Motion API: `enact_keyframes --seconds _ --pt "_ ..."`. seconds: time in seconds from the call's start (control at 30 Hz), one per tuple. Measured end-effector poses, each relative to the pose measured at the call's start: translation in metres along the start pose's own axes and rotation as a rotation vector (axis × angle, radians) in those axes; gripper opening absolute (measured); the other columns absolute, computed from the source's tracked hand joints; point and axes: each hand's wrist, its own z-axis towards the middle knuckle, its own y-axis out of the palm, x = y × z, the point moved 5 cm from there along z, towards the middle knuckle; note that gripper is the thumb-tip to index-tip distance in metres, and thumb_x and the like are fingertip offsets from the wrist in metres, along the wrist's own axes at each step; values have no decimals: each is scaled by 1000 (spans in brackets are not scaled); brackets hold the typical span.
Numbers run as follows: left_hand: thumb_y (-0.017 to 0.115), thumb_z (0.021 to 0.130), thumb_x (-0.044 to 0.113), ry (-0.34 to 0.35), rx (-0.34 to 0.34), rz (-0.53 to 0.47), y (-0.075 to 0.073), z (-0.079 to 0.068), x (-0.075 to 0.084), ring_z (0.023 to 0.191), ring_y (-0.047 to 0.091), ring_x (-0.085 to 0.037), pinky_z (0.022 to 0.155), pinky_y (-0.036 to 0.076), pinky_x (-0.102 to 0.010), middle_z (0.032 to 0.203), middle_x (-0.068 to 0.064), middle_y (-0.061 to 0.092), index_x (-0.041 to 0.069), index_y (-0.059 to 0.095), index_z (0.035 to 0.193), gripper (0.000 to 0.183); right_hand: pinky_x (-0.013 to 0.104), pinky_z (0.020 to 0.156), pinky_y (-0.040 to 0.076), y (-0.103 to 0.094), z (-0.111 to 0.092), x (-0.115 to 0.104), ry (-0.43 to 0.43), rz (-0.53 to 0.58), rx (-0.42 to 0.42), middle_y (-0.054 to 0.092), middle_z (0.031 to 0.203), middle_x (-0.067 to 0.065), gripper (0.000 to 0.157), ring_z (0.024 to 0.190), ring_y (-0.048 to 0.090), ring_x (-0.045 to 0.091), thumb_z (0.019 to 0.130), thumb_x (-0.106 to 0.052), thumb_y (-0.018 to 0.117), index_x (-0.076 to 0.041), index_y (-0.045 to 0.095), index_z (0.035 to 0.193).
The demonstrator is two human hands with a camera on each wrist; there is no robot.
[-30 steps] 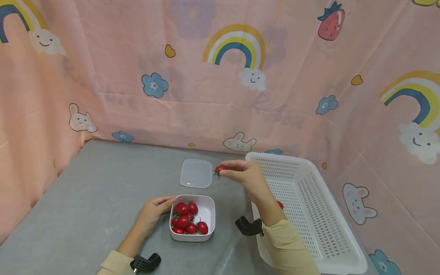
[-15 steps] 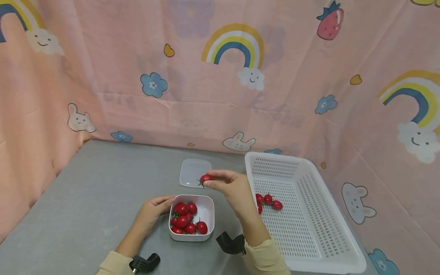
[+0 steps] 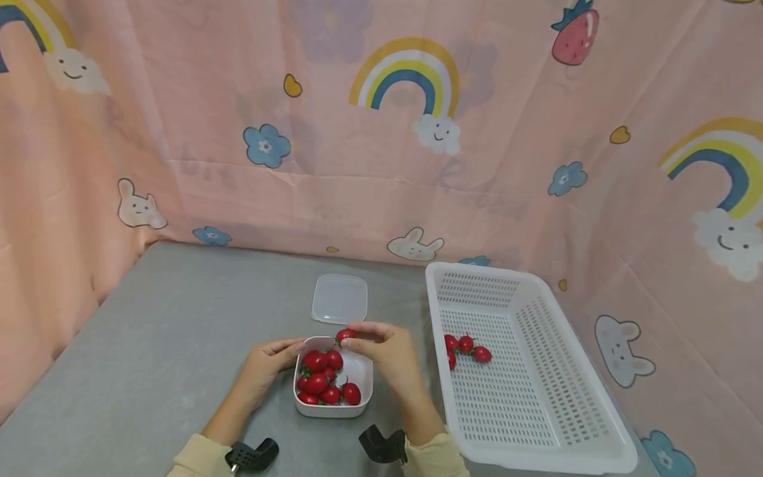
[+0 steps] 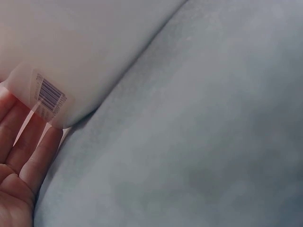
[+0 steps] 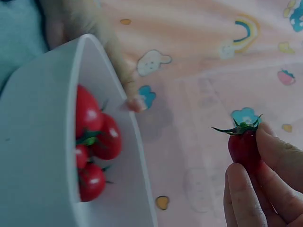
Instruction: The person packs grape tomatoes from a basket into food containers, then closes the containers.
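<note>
My right hand [image 3: 381, 351] pinches a red cherry tomato [image 3: 345, 335] with a green stem between thumb and fingertips, over the back rim of a small white square container [image 3: 334, 412]. In the right wrist view that tomato [image 5: 245, 146] hangs beside the container, its green calyx turned up. Several cherry tomatoes [image 3: 316, 383] lie inside, mostly on the left half. My left hand [image 3: 262, 371] rests at the container's left back corner. In the left wrist view its fingers [image 4: 40, 156] lie fairly straight against the container's wall, near a barcode label [image 4: 50, 97].
To the right stands a large white perforated basket [image 3: 518, 424] with several cherry tomatoes [image 3: 465, 344] near its left side. A translucent square lid [image 3: 340, 299] lies flat behind the container. A pink patterned curtain [image 3: 334, 205] hangs along the back of the grey table [image 3: 167, 344].
My right hand has carried the cherry tomato leftward and toward the container from beside the lid. This uncovered the tomatoes in the basket. My left hand has stayed at the container.
</note>
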Motion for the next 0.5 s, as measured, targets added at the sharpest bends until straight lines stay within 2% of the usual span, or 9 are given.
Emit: enact_keyframes --seconds 0.27,0.4,0.5 --pt "66 95 15 -2 1 8 0 0 0 87 69 -1 82 54 -20 103 1 77 -10 66 119 35 27 78 58 8 0 26 6 -67 -43 77 97 15 28 85 70 11 79 -12 83 1 77 103" --pt "66 95 15 12 -2 15 0 -1 1 87 69 -2 82 55 -21 107 -6 76 -10 66 119 35 33 81 60 12 -1 32 14 -65 -67 77 98 17 25 86 72 16 80 -10 82 1 77 102" --pt "66 95 15 12 -3 15 0 -1 1 87 70 -2 82 55 -21 105 -4 77 -11 66 119 35 34 82 60 14 -1 36 28 -63 -76 76 99 17 24 86 72 17 81 -10 81 1 77 102"
